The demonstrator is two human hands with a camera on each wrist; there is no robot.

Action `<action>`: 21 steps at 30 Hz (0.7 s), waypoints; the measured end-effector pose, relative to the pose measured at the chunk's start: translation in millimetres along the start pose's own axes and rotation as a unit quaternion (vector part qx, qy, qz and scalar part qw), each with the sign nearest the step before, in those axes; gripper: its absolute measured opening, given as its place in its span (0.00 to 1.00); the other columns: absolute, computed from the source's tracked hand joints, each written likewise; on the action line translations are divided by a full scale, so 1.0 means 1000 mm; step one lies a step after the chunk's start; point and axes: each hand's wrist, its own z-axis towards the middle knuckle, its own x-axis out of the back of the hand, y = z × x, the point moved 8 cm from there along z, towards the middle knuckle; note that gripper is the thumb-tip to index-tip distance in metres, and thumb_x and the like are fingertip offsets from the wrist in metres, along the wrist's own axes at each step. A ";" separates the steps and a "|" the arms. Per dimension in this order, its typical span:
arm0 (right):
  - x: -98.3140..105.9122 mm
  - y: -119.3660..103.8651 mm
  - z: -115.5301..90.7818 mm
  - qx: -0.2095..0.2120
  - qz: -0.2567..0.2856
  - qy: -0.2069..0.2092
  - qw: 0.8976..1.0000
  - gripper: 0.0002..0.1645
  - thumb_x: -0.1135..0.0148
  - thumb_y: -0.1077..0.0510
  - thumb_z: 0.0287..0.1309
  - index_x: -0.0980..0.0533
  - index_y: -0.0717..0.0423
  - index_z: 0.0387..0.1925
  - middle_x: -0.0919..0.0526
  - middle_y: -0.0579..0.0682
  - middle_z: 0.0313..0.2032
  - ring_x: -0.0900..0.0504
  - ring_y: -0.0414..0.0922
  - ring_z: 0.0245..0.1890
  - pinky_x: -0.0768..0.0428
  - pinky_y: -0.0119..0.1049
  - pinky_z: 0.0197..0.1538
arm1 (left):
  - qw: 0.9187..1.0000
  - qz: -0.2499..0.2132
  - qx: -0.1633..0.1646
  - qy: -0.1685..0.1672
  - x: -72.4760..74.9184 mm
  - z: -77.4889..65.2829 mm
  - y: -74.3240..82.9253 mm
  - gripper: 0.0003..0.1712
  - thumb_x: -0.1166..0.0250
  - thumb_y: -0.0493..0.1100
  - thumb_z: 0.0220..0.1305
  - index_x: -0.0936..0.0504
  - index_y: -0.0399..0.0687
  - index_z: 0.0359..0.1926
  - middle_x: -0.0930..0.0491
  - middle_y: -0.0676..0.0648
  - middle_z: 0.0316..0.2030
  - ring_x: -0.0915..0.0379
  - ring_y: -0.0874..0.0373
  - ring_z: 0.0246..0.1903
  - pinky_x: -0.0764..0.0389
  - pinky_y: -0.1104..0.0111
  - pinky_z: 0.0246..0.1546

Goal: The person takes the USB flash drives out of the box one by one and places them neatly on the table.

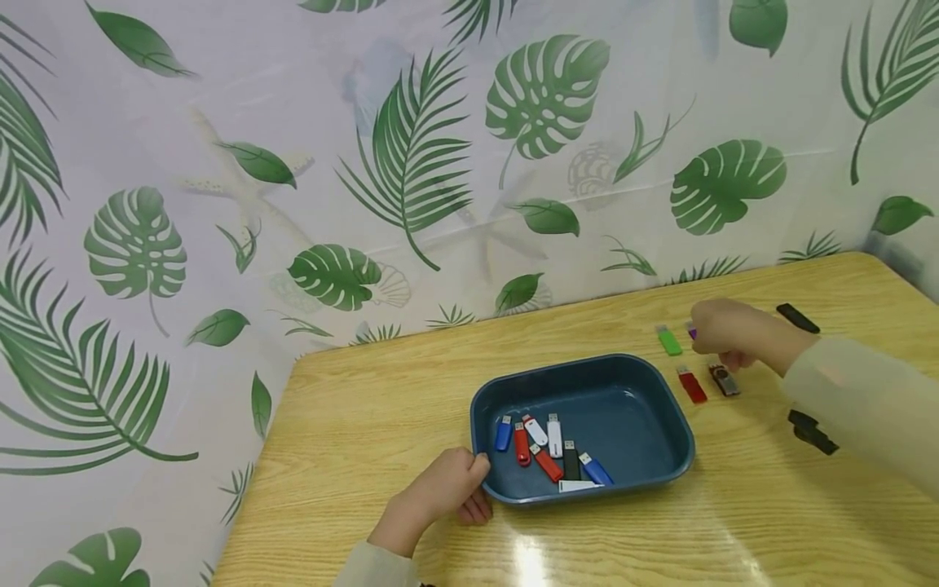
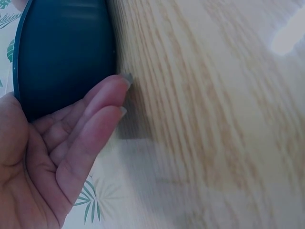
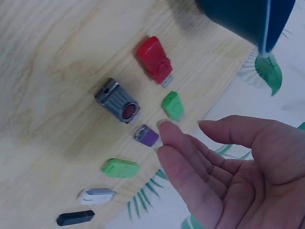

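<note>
My left hand [image 1: 443, 485] grips the near left corner of a dark blue plastic tray [image 1: 638, 432], thumb at the rim and fingers outside against the wall. Inside lie several USB sticks, among them a blue stick [image 1: 503, 434], a white stick [image 1: 554, 436] and a black stick [image 1: 571, 461]. Right of the tray, my right hand [image 3: 238, 167] hovers by a small purple USB stick [image 3: 146, 135], thumb and fingers apart, holding nothing. Around it lie a green stick [image 3: 172, 106], a red stick [image 3: 155, 59] and a grey swivel stick [image 3: 116, 100].
Another green stick [image 3: 120, 168], a white stick [image 3: 96, 195] and a black stick [image 3: 76, 217] lie in line beyond the purple one. A black object [image 1: 812, 432] lies beneath the right sleeve. A leaf-print cloth [image 1: 411, 163] hangs behind the wooden table [image 1: 367, 408].
</note>
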 end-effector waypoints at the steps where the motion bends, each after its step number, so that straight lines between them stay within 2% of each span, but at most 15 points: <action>1: 0.000 -0.003 0.000 0.004 -0.008 0.005 1.000 0.08 0.53 0.67 0.60 0.31 0.67 0.26 0.31 0.48 0.09 0.32 0.38 0.09 0.34 0.28 0.15 | 1.000 0.000 0.000 0.000 0.000 0.000 0.000 0.28 0.59 0.44 0.64 0.19 0.34 0.18 0.19 0.44 0.14 0.22 0.56 0.13 0.20 0.64 0.15; 7: 0.001 -0.023 -0.001 0.020 -0.036 0.019 0.999 0.12 0.51 0.66 0.59 0.34 0.59 0.20 0.25 0.52 0.11 0.26 0.41 0.10 0.30 0.29 0.15 | 1.000 -0.003 -0.002 0.001 0.001 0.000 -0.001 0.28 0.59 0.44 0.64 0.20 0.33 0.18 0.19 0.43 0.14 0.22 0.56 0.13 0.19 0.63 0.16; 13: -0.002 -0.042 0.002 0.036 -0.041 0.005 0.999 0.09 0.49 0.64 0.59 0.31 0.64 0.25 0.21 0.55 0.15 0.21 0.44 0.12 0.21 0.36 0.20 | 1.000 -0.008 0.012 -0.004 0.000 0.000 -0.006 0.28 0.58 0.45 0.64 0.20 0.34 0.18 0.19 0.44 0.14 0.22 0.56 0.13 0.20 0.64 0.16; 21: -0.011 -0.077 0.002 0.062 -0.064 -0.009 0.996 0.09 0.47 0.62 0.58 0.28 0.65 0.25 0.21 0.53 0.14 0.21 0.43 0.12 0.21 0.35 0.19 | 1.000 -0.017 0.010 -0.002 0.000 0.001 -0.005 0.29 0.58 0.45 0.66 0.20 0.34 0.17 0.20 0.44 0.14 0.22 0.56 0.13 0.20 0.63 0.16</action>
